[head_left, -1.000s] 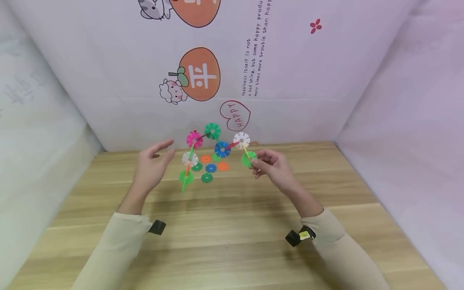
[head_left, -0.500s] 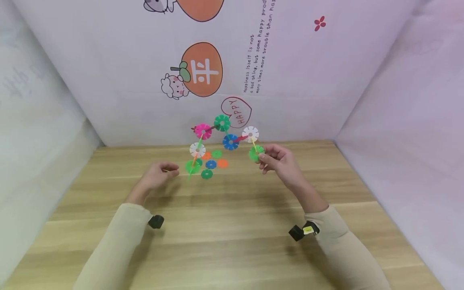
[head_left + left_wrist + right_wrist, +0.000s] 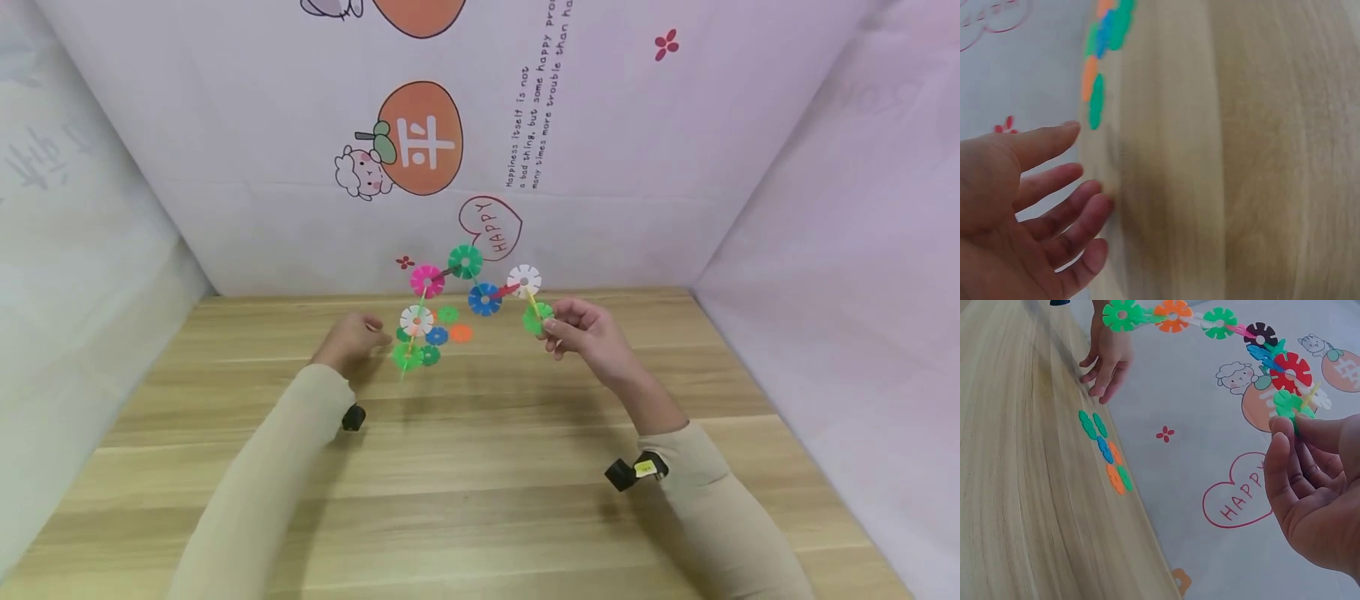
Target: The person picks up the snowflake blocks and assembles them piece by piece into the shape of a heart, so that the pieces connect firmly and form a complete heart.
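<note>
My right hand (image 3: pixel 588 333) pinches a light green disc (image 3: pixel 1286 403) at one end of a chain of slotted plastic snowflake discs. From there the chain arches left above the table, through a white disc (image 3: pixel 524 281), a blue disc (image 3: pixel 485 299) and a pink disc (image 3: pixel 427 282), down to a hanging light green disc (image 3: pixel 407 356). My left hand (image 3: pixel 352 340) holds nothing, its fingers loosely bent close over the table, left of the chain's hanging end. Beyond its fingertips lie loose discs, among them a dark green disc (image 3: pixel 1096 103) and an orange disc (image 3: pixel 461 333).
Several loose discs, including a blue disc (image 3: pixel 437 336), lie flat near the back of the wooden table (image 3: pixel 465 467). A white printed sheet (image 3: pixel 600 167) rises behind the table, with white side walls (image 3: pixel 82 250) at left and right.
My left hand has come down toward the table and moved right, toward the loose discs. My right hand has shifted slightly right, carrying the chain with it.
</note>
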`<state>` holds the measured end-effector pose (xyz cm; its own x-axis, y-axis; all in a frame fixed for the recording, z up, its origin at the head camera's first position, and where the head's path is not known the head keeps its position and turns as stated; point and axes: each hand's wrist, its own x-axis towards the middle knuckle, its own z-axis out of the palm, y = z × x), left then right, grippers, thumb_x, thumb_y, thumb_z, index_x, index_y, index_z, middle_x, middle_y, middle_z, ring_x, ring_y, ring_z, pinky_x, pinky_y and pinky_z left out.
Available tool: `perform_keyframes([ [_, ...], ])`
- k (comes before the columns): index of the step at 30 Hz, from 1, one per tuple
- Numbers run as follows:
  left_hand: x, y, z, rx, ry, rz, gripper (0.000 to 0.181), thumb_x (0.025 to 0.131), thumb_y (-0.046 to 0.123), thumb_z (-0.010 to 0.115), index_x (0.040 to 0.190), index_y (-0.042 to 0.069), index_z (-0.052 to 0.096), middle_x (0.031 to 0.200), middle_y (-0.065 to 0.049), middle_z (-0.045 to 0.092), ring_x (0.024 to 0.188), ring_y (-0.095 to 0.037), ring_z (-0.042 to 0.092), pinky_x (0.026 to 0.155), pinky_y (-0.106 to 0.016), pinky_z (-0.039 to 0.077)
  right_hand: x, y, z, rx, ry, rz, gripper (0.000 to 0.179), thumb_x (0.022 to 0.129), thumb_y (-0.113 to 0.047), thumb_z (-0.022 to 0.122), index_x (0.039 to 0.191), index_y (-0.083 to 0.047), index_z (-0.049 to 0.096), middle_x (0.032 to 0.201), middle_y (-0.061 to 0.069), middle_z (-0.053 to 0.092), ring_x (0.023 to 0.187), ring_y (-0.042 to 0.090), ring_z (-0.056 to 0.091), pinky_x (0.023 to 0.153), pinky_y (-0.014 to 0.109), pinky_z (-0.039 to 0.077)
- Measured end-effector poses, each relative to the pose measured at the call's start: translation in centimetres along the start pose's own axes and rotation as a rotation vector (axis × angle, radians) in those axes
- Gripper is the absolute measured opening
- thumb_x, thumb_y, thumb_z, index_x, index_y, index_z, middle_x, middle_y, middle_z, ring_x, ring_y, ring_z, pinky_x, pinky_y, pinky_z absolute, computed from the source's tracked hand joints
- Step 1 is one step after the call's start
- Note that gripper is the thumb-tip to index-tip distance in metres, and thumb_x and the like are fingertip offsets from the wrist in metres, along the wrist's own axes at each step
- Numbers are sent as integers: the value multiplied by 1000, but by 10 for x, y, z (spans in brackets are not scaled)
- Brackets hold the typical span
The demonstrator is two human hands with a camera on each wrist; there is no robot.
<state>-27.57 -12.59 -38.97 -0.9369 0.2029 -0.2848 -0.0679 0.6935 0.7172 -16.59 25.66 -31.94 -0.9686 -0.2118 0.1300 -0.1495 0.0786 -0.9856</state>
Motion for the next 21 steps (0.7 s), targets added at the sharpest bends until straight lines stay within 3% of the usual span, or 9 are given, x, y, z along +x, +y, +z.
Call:
perform_keyframes([
  [4,4,7,6,58,14,-12,53,100,28,62,144,2,50,150,-18,46,139,-43,38,114,-57,28,1,5,-4,-2,-24,2,13,100,-3,61,109,6,61,91,13,70,72,17,63,63,28,56],
  [9,6,8,10,158,36,5,49,100,28,62,143,7,54,150,-17,47,140,-45,35,114,-62,24,2,11,-6,-3,-55,9,16,100,-4,62,110,8,61,91,14,71,72,18,63,62,28,56],
  [14,13,6,12,260,35,48,47,100,26,62,144,10,54,150,-16,48,140,-43,37,114,-60,26,3,14,-6,3,-63,26,20,100,-5,62,113,9,59,91,14,70,72,17,63,62,28,55],
  [21,21,10,14,286,-3,135,37,101,14,59,137,7,61,146,-18,52,132,-41,47,109,-57,36,5,18,-9,1,-60,46,20,100,-6,62,114,8,59,92,13,70,73,17,63,63,28,55],
])
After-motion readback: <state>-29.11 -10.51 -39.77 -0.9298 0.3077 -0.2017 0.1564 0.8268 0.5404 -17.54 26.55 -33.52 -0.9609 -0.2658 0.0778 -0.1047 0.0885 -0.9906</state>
